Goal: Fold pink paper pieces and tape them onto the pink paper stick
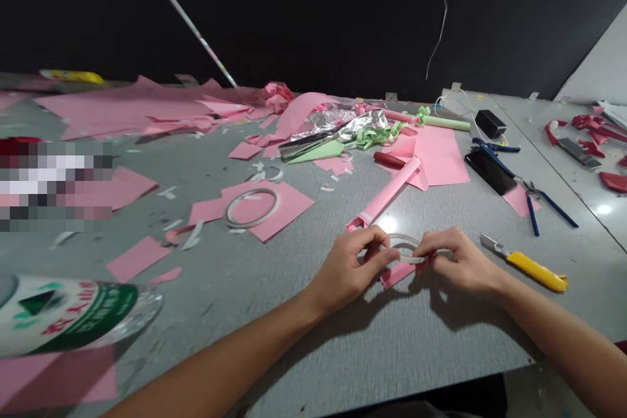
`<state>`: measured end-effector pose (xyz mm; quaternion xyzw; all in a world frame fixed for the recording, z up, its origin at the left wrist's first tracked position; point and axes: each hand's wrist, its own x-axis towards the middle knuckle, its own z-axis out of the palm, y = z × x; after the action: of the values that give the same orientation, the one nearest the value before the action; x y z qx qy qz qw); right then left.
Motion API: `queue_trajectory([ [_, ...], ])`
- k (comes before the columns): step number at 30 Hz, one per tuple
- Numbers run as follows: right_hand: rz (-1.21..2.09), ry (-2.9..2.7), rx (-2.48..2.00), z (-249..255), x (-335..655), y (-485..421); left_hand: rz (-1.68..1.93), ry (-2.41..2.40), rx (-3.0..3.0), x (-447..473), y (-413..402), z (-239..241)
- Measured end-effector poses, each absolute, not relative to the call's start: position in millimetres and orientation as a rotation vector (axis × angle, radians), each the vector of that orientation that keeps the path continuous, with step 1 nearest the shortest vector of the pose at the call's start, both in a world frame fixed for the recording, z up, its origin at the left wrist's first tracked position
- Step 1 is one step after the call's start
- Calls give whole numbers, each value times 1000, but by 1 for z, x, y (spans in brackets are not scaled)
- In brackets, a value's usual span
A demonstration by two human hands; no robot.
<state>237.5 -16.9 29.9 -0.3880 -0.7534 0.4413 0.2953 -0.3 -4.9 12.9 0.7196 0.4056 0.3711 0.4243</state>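
Note:
My left hand (353,264) and my right hand (455,260) meet low over the grey table (304,333), both with fingers pinched. Between them they hold a thin ring of clear tape (405,243), with a white strip of tape stretched from one hand to the other. A small pink paper piece (396,274) lies under the fingers. Just behind the hands, a pink paper tube (386,196) rests on the table, pointing away to the right.
A yellow utility knife (531,266) lies right of my right hand. Blue pliers (539,199), a phone (490,172), a second tape ring (252,207) on pink paper, foil, green scraps and pink sheets cover the table. A plastic bottle (73,313) lies at the near left.

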Motion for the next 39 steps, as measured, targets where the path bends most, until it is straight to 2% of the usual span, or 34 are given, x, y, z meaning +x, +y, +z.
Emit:
queue_trajectory([
  [6,1207,-2023,-976,29,243,-16,928,1013,1765,-1,-6,13],
  [12,1420,-2024,-832,34,250,-12,1002,972,1604,-7,1,9],
  [16,1232,-2034,-980,33,243,-15,1195,1114,1658,-3,-5,6],
  [19,1075,-2035,-991,26,238,-18,1417,1127,1961,3,-17,5],
  [25,885,-2091,-1016,15,231,-22,1348,901,2379,9,-24,0],
  [31,562,-2181,-1064,9,227,-23,1319,945,2256,10,-20,0],
  [39,623,-2108,-1110,11,226,-24,1258,970,1952,12,-23,9],
])
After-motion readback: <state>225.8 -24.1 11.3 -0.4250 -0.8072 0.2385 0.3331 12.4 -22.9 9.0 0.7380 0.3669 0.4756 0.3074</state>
